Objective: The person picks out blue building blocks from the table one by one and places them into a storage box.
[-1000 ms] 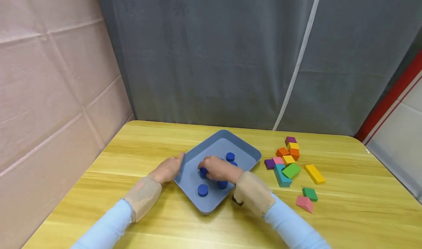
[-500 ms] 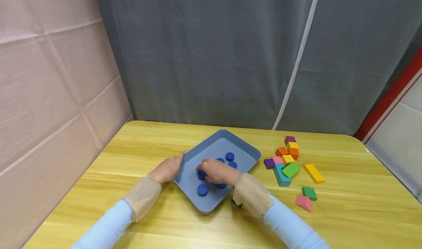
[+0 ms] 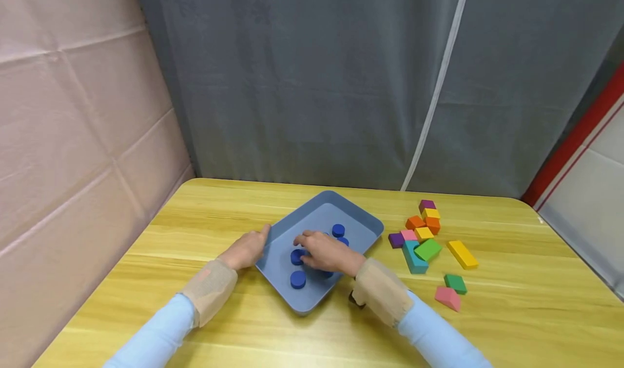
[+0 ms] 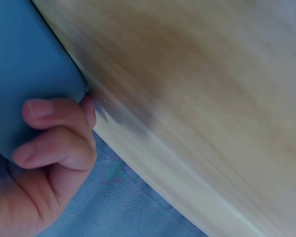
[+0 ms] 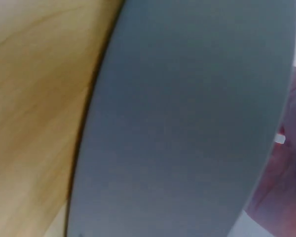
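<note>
In the head view, a blue-grey tray point(image 3: 325, 211) lies turned at an angle on the wooden table, with several dark blue discs in it. My left hand point(image 3: 247, 249) grips the tray's left edge; in the left wrist view its fingers point(image 4: 56, 145) curl against the outer wall. Over the middle of the tray is my right hand point(image 3: 324, 250), its fingers spread apart and holding nothing. Close by its thumb sits one blue disc point(image 3: 297, 257), with another disc point(image 3: 298, 279) nearer the front corner. Part of the group is hidden beneath this hand.
Several coloured blocks stand right of the tray, among them a teal block point(image 3: 414, 258), a green block point(image 3: 428, 250) and a long yellow block point(image 3: 462, 254). A pink block point(image 3: 447, 298) lies nearer the front. A grey curtain point(image 3: 302, 86) hangs behind the table.
My right hand has let go of the blue disc, its fingers lifting and spreading; the disc now rests on the tray floor behind the front one. My left hand stays on the tray edge.
</note>
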Demonstrator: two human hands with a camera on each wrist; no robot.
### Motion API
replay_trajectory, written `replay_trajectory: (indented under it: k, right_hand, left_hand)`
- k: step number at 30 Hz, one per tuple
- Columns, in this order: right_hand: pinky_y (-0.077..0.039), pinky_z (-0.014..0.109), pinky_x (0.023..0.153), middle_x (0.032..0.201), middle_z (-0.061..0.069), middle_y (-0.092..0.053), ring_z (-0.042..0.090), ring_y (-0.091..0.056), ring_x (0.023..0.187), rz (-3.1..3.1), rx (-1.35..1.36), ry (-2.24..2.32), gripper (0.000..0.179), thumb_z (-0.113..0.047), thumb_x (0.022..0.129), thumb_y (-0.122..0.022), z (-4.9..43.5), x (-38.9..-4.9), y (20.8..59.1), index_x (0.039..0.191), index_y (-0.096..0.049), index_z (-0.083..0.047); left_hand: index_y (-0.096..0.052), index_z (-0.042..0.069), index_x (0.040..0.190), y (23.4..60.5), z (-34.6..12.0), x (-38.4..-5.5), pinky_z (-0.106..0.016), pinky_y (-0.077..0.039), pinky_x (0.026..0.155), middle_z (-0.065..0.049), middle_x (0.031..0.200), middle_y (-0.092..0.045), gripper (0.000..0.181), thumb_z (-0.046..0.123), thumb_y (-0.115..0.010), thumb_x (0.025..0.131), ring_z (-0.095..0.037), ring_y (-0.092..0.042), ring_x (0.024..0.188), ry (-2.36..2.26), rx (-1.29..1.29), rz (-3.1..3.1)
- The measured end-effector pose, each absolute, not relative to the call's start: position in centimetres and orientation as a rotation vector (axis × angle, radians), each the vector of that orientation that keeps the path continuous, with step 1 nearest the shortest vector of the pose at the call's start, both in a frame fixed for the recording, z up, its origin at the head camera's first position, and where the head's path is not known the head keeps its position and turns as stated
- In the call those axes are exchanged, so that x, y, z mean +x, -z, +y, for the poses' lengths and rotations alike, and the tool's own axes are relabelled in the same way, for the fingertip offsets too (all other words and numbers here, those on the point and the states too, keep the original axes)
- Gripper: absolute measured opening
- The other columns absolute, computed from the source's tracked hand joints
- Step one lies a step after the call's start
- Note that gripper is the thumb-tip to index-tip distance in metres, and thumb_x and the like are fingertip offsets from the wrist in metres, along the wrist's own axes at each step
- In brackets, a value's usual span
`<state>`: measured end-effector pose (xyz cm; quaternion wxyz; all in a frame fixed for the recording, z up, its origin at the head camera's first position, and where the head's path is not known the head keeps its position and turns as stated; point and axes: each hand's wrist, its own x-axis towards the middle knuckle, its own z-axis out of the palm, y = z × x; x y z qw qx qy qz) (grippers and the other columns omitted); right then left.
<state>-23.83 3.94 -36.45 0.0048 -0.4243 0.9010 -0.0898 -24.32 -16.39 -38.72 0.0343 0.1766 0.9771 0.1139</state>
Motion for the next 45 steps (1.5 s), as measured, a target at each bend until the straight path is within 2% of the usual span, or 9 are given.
replay_trajectory:
  k: [4, 16, 24, 31, 34, 36, 39, 45]
  right_hand:
    - [-0.043, 0.016, 0.058, 0.095, 0.008, -0.059, 0.009, -0.053, 0.069, 2.843, -1.339, 0.35, 0.025, -0.013, 0.082, -0.061, 4.7, -23.9, 36.4, 0.105, -0.059, -0.004]
    - [-0.049, 0.026, 0.068, 0.094, 0.009, -0.059, 0.015, -0.056, 0.078, 2.887, -1.292, 0.47, 0.022, -0.012, 0.082, -0.062, 6.4, -24.2, 36.6, 0.101, -0.06, -0.001]
    - [-0.049, 0.029, 0.069, 0.091, 0.012, -0.06, 0.021, -0.058, 0.081, 2.901, -1.343, 0.606, 0.018, -0.007, 0.08, -0.062, 7.7, -24.5, 36.6, 0.095, -0.059, 0.002]
    - [-0.05, 0.031, 0.071, 0.091, 0.013, -0.061, 0.022, -0.059, 0.08, 2.957, -1.265, 0.627, 0.02, -0.009, 0.08, -0.063, 9.1, -24.8, 36.0, 0.097, -0.06, 0.002]
    - [-0.05, 0.033, 0.073, 0.093, 0.013, -0.062, 0.023, -0.059, 0.082, 2.986, -1.207, 0.631, 0.022, -0.01, 0.08, -0.063, 9.8, -24.8, 35.9, 0.099, -0.06, 0.001]
    - [-0.05, 0.034, 0.074, 0.095, 0.013, -0.061, 0.024, -0.058, 0.084, 2.997, -1.182, 0.643, 0.023, -0.01, 0.08, -0.063, 10.3, -24.8, 35.9, 0.1, -0.06, 0.001]
    - [-0.05, 0.034, 0.074, 0.097, 0.014, -0.061, 0.026, -0.058, 0.086, 3.004, -1.165, 0.667, 0.025, -0.01, 0.081, -0.063, 11.1, -24.9, 35.8, 0.103, -0.059, 0.002]
    - [-0.05, 0.033, 0.073, 0.093, 0.013, -0.06, 0.024, -0.058, 0.083, 3.093, -1.165, 0.674, 0.025, -0.01, 0.079, -0.064, 13.2, -24.8, 35.4, 0.101, -0.059, 0.001]
  left_hand:
    - [-0.038, -0.002, 0.111, 38.7, -16.4, -24.5, -0.033, -0.043, 0.057, -0.012, 0.07, -0.051, 0.037, -0.007, -0.052, 0.077, -0.021, -0.051, 0.065, -0.344, 0.532, 3.005]
    - [-0.039, -0.002, 0.109, 38.8, -16.9, -24.5, -0.034, -0.044, 0.056, -0.015, 0.07, -0.052, 0.034, -0.005, -0.052, 0.078, -0.022, -0.052, 0.063, -0.322, 0.52, 3.025]
    - [-0.04, -0.002, 0.107, 38.8, -17.2, -24.4, -0.034, -0.045, 0.057, -0.014, 0.07, -0.052, 0.028, -0.004, -0.049, 0.08, -0.022, -0.053, 0.064, -0.317, 0.534, 3.048]
    - [-0.038, -0.007, 0.122, 38.5, -17.5, -24.5, -0.036, -0.046, 0.064, -0.018, 0.081, -0.057, 0.038, 0.001, -0.046, 0.085, -0.023, -0.055, 0.073, -0.319, 0.56, 3.05]
    - [-0.038, -0.008, 0.122, 38.5, -17.5, -24.5, -0.036, -0.046, 0.065, -0.018, 0.081, -0.057, 0.037, 0.004, -0.044, 0.088, -0.022, -0.054, 0.072, -0.334, 0.579, 3.056]
    - [-0.037, -0.01, 0.123, 38.5, -17.5, -24.5, -0.038, -0.047, 0.067, -0.019, 0.082, -0.057, 0.037, 0.007, -0.043, 0.09, -0.024, -0.056, 0.074, -0.35, 0.597, 3.064]
    - [-0.036, -0.012, 0.125, 38.6, -17.5, -24.4, -0.042, -0.047, 0.076, -0.024, 0.093, -0.058, 0.041, 0.011, -0.042, 0.092, -0.03, -0.058, 0.086, -0.374, 0.598, 3.067]
    - [-0.033, -0.012, 0.129, 38.6, -17.8, -24.3, -0.048, -0.038, 0.09, -0.032, 0.115, -0.048, 0.046, 0.017, -0.041, 0.093, -0.041, -0.048, 0.107, -0.421, 0.542, 3.067]
